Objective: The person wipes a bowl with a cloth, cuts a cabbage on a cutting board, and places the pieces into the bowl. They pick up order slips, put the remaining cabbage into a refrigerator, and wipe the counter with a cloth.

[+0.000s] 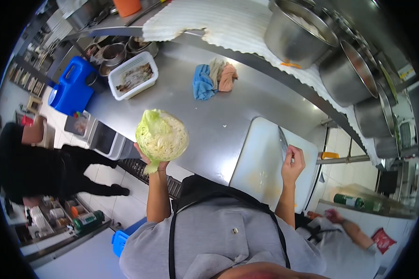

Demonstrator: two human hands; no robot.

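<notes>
A cut cabbage (pixel 165 137) rests in my left hand (pixel 159 166), its pale sliced face showing and a loose green leaf hanging below. The fingers of that hand are mostly hidden beneath the cabbage, which is held up beyond the steel table's near edge. Over the white cutting board (pixel 251 160), my right hand (pixel 293 163) is closed around the handle end of a knife (pixel 282 138). The knife's blade points away from me, near the board's far edge. Small wet marks or scraps lie on the board.
Crumpled cloths (pixel 214 80) lie on the steel table (pixel 205 125). A white tub (pixel 134 76) and a blue jug (pixel 72 86) stand to the left. Steel pots (pixel 300 35) line the overhead shelf at right. One person (pixel 42 162) stands at left, another (pixel 342 242) at lower right.
</notes>
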